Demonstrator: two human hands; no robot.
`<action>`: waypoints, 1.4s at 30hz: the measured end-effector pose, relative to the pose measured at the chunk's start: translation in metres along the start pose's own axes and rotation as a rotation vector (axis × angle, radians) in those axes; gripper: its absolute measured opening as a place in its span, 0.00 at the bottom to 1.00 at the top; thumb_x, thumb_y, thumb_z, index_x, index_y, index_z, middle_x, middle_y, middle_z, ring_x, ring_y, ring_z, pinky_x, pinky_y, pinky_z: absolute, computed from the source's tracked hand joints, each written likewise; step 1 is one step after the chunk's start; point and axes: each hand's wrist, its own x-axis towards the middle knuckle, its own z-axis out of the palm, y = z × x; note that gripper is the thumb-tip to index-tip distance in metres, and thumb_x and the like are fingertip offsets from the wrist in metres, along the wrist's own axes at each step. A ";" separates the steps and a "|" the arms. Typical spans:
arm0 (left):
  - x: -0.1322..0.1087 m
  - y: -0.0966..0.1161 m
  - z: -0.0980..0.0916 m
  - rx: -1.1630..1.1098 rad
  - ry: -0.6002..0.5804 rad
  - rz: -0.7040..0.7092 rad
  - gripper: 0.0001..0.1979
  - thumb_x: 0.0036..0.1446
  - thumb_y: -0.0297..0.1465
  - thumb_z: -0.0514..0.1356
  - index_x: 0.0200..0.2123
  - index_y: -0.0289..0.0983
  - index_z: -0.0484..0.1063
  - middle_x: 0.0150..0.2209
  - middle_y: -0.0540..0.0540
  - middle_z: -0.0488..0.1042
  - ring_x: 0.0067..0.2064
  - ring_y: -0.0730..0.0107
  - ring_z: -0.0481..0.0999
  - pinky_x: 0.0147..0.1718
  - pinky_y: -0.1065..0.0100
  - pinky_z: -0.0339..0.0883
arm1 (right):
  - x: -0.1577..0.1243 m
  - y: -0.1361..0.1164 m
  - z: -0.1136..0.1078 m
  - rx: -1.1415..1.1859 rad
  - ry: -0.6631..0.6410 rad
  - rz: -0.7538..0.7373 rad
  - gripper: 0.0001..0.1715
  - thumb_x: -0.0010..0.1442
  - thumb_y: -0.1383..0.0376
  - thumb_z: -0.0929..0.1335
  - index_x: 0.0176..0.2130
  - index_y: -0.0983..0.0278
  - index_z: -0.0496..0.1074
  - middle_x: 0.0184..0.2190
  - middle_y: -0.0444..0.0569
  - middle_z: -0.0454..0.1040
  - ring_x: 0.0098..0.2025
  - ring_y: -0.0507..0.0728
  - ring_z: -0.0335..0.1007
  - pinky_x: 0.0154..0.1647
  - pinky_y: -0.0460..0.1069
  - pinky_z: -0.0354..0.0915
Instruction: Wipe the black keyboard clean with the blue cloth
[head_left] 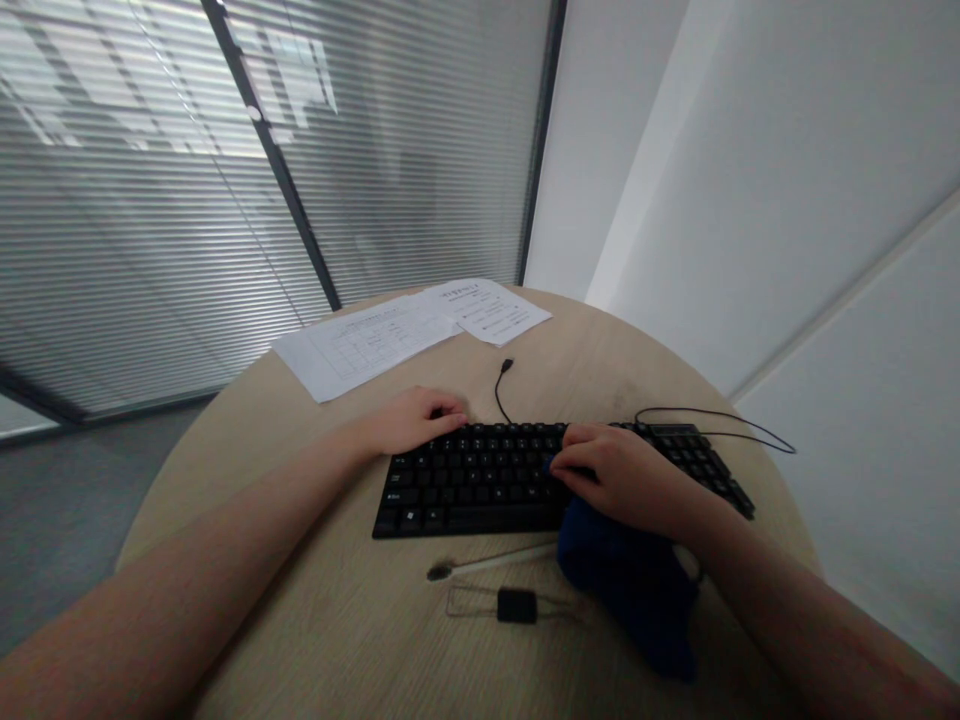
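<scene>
A black keyboard (480,475) lies on the round wooden table, its long side toward me. My left hand (416,420) is closed at the keyboard's far left edge, thumb on the top row and fingers curled behind it. My right hand (622,475) is closed in a pinch over the keys right of the middle. It grips a blue cloth (630,585), a bit of which shows at the fingertips. The rest of the cloth hangs over the near edge onto the table, below my right wrist. My right hand hides part of the keys.
Nearer me lie a white-handled brush (495,562) with dark bristles and a wire tool (517,605) with a black grip, perhaps a keycap puller. A cable with a plug (507,366) and a cable loop (720,411) lie behind the keyboard. Printed papers (375,340) rest farther back.
</scene>
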 end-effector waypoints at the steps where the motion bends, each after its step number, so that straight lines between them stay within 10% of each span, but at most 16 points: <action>1: 0.000 0.001 0.000 0.005 0.003 -0.001 0.22 0.66 0.46 0.51 0.29 0.37 0.73 0.27 0.50 0.72 0.30 0.70 0.70 0.32 0.68 0.58 | -0.001 0.000 -0.001 -0.005 -0.008 -0.005 0.11 0.65 0.67 0.67 0.37 0.61 0.81 0.36 0.47 0.74 0.38 0.52 0.69 0.41 0.47 0.60; 28: 0.000 -0.002 0.000 -0.029 -0.008 -0.012 0.22 0.66 0.46 0.52 0.31 0.37 0.74 0.28 0.50 0.74 0.31 0.69 0.71 0.32 0.67 0.58 | -0.012 0.031 -0.025 0.039 0.075 0.055 0.11 0.61 0.69 0.67 0.41 0.63 0.80 0.39 0.48 0.79 0.40 0.54 0.74 0.46 0.49 0.66; 42: 0.000 -0.001 -0.001 -0.013 -0.008 -0.009 0.22 0.66 0.46 0.51 0.32 0.37 0.74 0.29 0.49 0.74 0.32 0.69 0.71 0.33 0.66 0.59 | -0.009 0.017 -0.015 0.070 -0.086 -0.084 0.12 0.64 0.69 0.66 0.40 0.62 0.81 0.40 0.48 0.76 0.41 0.54 0.72 0.45 0.48 0.65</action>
